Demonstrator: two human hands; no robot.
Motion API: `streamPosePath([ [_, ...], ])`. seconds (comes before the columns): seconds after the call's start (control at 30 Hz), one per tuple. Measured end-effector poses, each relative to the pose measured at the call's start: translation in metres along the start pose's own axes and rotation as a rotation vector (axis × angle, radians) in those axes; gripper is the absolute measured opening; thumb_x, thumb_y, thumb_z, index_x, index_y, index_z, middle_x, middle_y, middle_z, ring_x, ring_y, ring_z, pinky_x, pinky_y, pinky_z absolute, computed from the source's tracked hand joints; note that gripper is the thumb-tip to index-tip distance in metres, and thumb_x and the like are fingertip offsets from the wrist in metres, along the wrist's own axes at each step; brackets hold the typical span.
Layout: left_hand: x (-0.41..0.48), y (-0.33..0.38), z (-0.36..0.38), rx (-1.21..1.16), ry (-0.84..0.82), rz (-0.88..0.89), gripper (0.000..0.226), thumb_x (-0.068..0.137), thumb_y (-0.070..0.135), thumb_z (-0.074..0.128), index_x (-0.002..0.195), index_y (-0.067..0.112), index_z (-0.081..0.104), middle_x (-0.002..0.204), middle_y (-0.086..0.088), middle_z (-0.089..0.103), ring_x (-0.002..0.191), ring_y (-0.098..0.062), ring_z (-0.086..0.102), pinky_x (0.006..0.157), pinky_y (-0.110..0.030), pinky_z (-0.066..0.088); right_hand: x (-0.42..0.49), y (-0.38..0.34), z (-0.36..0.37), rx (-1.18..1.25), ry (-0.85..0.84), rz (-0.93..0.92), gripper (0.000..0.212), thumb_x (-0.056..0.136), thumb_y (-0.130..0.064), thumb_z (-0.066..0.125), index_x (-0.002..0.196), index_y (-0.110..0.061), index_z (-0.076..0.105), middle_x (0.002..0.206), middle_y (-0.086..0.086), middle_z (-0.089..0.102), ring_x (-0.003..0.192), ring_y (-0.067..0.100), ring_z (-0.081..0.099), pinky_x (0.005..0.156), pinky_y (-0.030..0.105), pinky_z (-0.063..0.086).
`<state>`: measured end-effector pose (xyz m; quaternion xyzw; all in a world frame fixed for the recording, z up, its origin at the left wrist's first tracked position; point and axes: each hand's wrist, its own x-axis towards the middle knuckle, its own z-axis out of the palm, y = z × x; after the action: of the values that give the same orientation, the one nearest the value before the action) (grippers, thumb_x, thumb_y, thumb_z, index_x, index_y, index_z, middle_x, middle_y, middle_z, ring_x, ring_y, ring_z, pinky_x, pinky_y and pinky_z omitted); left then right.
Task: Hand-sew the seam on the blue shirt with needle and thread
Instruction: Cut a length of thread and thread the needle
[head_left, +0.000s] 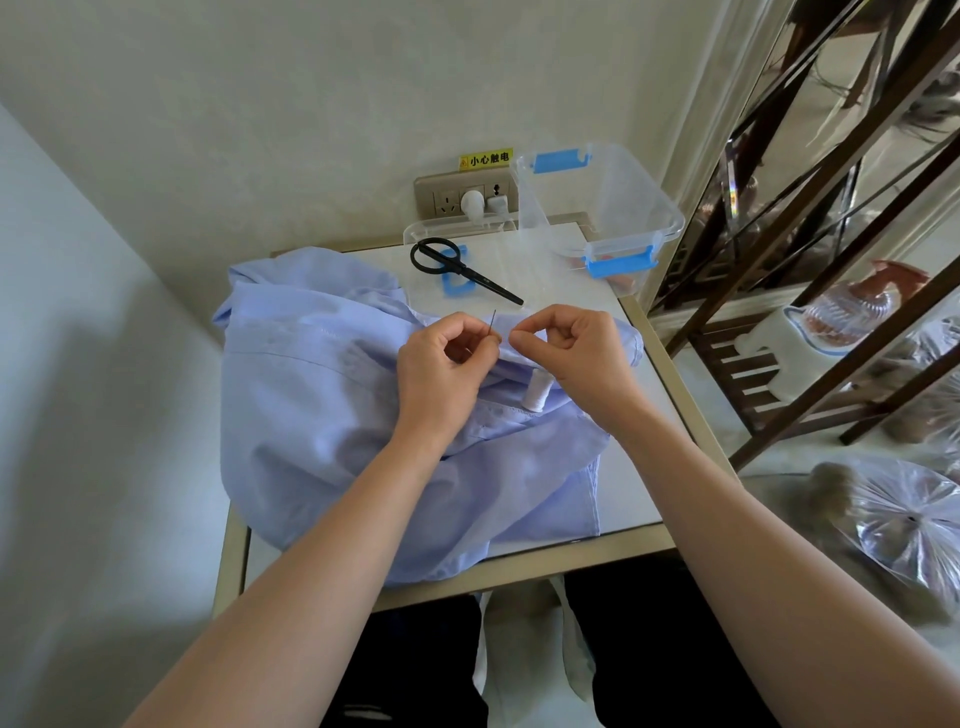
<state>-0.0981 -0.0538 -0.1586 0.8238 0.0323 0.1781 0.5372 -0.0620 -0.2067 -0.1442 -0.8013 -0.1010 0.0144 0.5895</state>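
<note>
A: What are the fingers doing?

B: The left hand (447, 364) has its thumb and forefinger closed on a needle (492, 325), low on the shaft, so the rest stands up above the fingertips (491, 344). The other fingers are curled into the palm.

A: And the right hand (574, 353)?

B: It is just beside the left. Its thumb and forefinger are pressed tip to tip next to the needle, and the other fingers are curled. Any thread between the tips is too fine to make out.

A: Where is the blue shirt (322, 415)?

B: It is crumpled over the left and middle of the small table (597, 555), under both hands, with one fold hanging off the near edge. A white thread spool (535, 396) lies on it, between the wrists.

A: What else is on the table?

B: Black scissors (462, 270) lie across a clear lid (431, 228) with a blue handle. To the right of them is a clear plastic box (618, 202) with blue latches, at the far right corner.

A: And the room?

B: A pale wall has a socket panel (447, 200) holding a white plug, with a yellow warning label (485, 159) above it. A dark wooden rack (769, 291) stands to the right, and tied plastic bags (914, 519) sit on the floor near it.
</note>
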Motion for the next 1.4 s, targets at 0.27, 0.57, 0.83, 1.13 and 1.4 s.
streamPosePath([
  [0.27, -0.001, -0.008, 0.005, -0.071, -0.075, -0.044, 0.004, 0.087, 0.014, 0.072, 0.087, 0.016, 0.075, 0.081, 0.005, 0.074, 0.078, -0.012, 0.07, 0.077, -0.029, 0.056, -0.001, -0.001, 0.0, 0.169, 0.039, 0.02, 0.005, 0.088, -0.015, 0.072, 0.084, -0.012, 0.073, 0.071, 0.031, 0.054, 0.066, 0.022, 0.046, 0.066, 0.027, 0.042],
  [0.57, -0.006, -0.004, 0.009, -0.077, -0.085, -0.045, 0.007, 0.088, 0.014, 0.071, 0.091, 0.014, 0.077, 0.084, 0.005, 0.075, 0.079, -0.008, 0.071, 0.077, -0.027, 0.056, -0.002, 0.004, 0.002, 0.22, -0.005, 0.051, 0.007, 0.09, -0.012, 0.069, 0.083, -0.013, 0.07, 0.064, -0.01, 0.066, 0.07, 0.007, 0.06, 0.069, 0.015, 0.048],
  [0.83, -0.008, -0.004, 0.008, -0.098, -0.11, -0.078, 0.006, 0.088, 0.014, 0.069, 0.093, 0.013, 0.072, 0.081, 0.002, 0.074, 0.078, -0.013, 0.071, 0.077, -0.037, 0.059, -0.002, 0.01, 0.006, 0.183, -0.016, 0.044, 0.011, 0.091, -0.012, 0.067, 0.082, -0.017, 0.069, 0.079, 0.007, 0.067, 0.078, 0.015, 0.06, 0.076, 0.027, 0.05],
  [1.13, -0.008, -0.013, 0.008, -0.121, -0.084, -0.102, 0.002, 0.087, 0.013, 0.07, 0.088, 0.011, 0.07, 0.074, 0.002, 0.071, 0.07, -0.016, 0.068, 0.068, -0.034, 0.055, -0.009, 0.015, 0.005, 0.092, 0.116, -0.003, 0.019, 0.086, -0.016, 0.073, 0.073, -0.028, 0.067, 0.08, -0.004, 0.057, 0.065, 0.008, 0.041, 0.064, 0.02, 0.036],
  [1.4, -0.01, -0.01, 0.006, -0.138, -0.094, -0.118, 0.003, 0.087, 0.011, 0.07, 0.089, 0.009, 0.071, 0.075, -0.001, 0.072, 0.071, -0.019, 0.069, 0.07, -0.037, 0.057, -0.013, 0.012, 0.008, 0.027, 0.139, -0.044, 0.017, 0.085, -0.02, 0.073, 0.075, -0.031, 0.066, 0.086, -0.013, 0.068, 0.099, 0.011, 0.059, 0.081, 0.006, 0.034],
])
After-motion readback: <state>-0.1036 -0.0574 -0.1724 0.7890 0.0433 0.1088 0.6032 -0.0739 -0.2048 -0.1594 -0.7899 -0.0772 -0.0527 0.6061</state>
